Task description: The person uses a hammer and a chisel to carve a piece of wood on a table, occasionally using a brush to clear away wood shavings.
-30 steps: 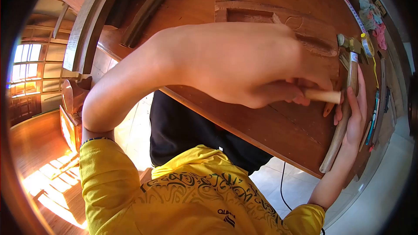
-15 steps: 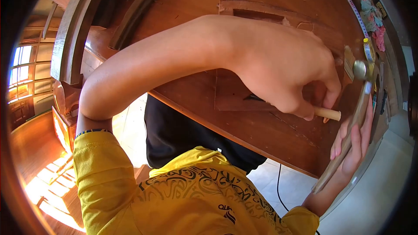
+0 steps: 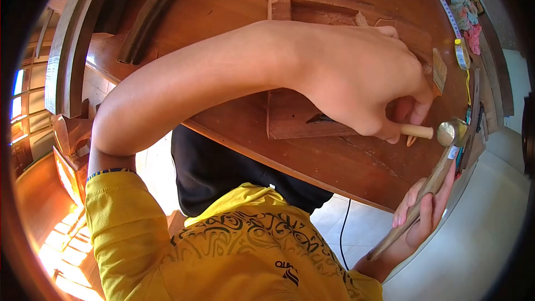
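The step in hand looks like carving: striking a chisel with a hammer to cut into a wooden panel.

The left hand point(image 3: 362, 86), in the centre right of the frame, is closed around the chisel point(image 3: 415, 131); its fingers point(image 3: 390, 131) are clamped on the pale wooden handle, whose butt end sticks out to the right. The blade is hidden under the hand, so where it bites into the wood cannot be told. The panel point(image 3: 301, 120) lies flat on the brown tabletop point(image 3: 334, 167), with a recessed, partly cut area showing in the upper part of the frame.

The right hand point(image 3: 421, 217), in the lower right, is wrapped around the lower part of the hammer point(image 3: 446, 142), fingers shut on its long wooden handle. The metal head sits just beside the chisel's butt, at or nearly at contact; whether they touch cannot be told.

A brush point(image 3: 439, 71) lies just beyond the left hand, and a tape measure point(image 3: 461, 53) lies further to the right near the tabletop's edge.

The next move, as I judge it, calls for keeping the chisel steady at its angle while the hammer meets the butt squarely, not glancing toward the gripping fingers.
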Motion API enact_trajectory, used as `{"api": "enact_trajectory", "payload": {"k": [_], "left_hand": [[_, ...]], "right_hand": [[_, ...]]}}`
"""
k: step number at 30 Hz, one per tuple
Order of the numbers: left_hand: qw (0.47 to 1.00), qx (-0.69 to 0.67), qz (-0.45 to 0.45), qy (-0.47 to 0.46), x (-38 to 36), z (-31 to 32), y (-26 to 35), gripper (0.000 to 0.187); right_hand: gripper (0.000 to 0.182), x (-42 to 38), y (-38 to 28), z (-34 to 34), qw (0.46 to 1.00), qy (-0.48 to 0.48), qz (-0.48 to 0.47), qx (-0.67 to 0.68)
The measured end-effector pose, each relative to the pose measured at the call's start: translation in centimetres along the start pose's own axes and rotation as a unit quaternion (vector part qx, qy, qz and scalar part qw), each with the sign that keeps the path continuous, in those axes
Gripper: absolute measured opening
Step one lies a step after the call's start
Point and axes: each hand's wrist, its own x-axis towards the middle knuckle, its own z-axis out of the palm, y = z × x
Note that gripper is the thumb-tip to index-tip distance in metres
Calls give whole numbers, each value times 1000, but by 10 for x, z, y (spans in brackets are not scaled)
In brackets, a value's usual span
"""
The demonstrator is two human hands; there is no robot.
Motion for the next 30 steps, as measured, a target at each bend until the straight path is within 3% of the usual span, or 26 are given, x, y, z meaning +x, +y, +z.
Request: {"api": "enact_trajectory", "payload": {"k": [10,13,17,23,30], "left_hand": [[1000,27,-13,-2,5,3,-2,32],[1000,19,-20,6,4,2,0,31],[999,-17,-50,-6,6,-2,5,29],[997,2,-70,-14,4,-3,8,28],[998,39,-49,1,2,-2,7,28]], "right_hand": [[81,-2,-2,-1,999,7,16,-48],[78,-3,-9,1,996,74,2,-55],[76,0,-11,6,993,94,2,-64],[78,-2,-6,8,998,10,19,-58],[70,0,-7,9,988,127,0,-83]]}}
